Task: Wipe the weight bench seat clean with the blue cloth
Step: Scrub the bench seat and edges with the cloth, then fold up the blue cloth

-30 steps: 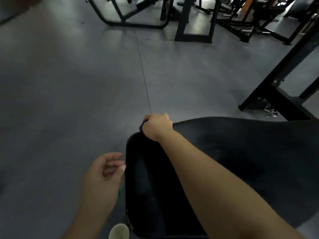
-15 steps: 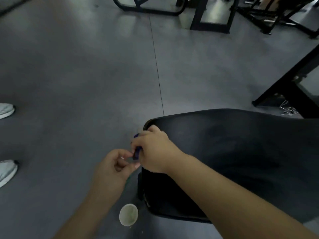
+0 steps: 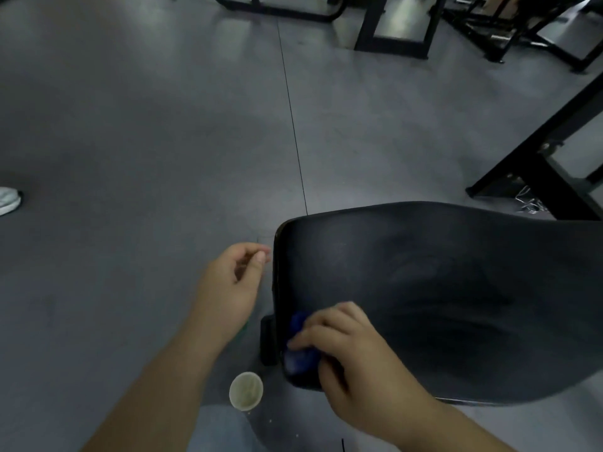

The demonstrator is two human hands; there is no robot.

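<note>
The black padded bench seat (image 3: 440, 288) fills the lower right of the head view. My right hand (image 3: 355, 357) presses the bunched blue cloth (image 3: 298, 352) onto the seat's near left corner, fingers curled over it so only part of the cloth shows. My left hand (image 3: 233, 285) hovers just left of the seat's edge, fingers loosely curled, thumb and forefinger close together, holding nothing that I can see.
A small round cup (image 3: 245, 391) stands on the grey floor below the seat's left corner. A black machine frame (image 3: 535, 171) rises at right, more gym frames (image 3: 391, 31) stand at the back. Someone's white shoe (image 3: 8, 200) shows at the far left.
My right hand slid the cloth from the seat's far left corner down along the left edge to the near corner. My left hand drew apart from it and lifted beside the seat.
</note>
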